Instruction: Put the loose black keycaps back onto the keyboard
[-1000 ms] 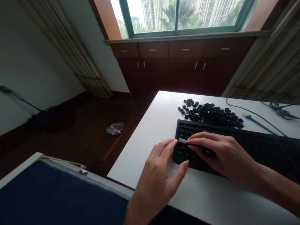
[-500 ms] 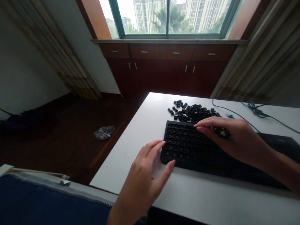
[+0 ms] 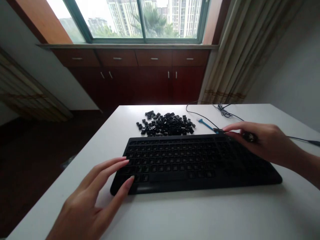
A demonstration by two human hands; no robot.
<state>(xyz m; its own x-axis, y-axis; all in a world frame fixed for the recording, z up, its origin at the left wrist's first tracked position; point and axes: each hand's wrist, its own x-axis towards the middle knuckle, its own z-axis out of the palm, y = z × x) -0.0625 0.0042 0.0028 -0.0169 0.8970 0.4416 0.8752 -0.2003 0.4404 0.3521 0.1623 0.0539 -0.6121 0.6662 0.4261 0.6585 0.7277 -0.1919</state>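
Head view: right hand has moved to the keyboard's far right end, fingers curled around dark keycaps; left hand lies open and empty at its left end, keycap pile behind it on the surface.

The left hand lies low and open, palm down, with its long fingers spread and angled up and to the right, the thumb set apart. The right hand reaches in from the side, fingers together and gently curled, pointing left, with the bare right forearm trailing behind.
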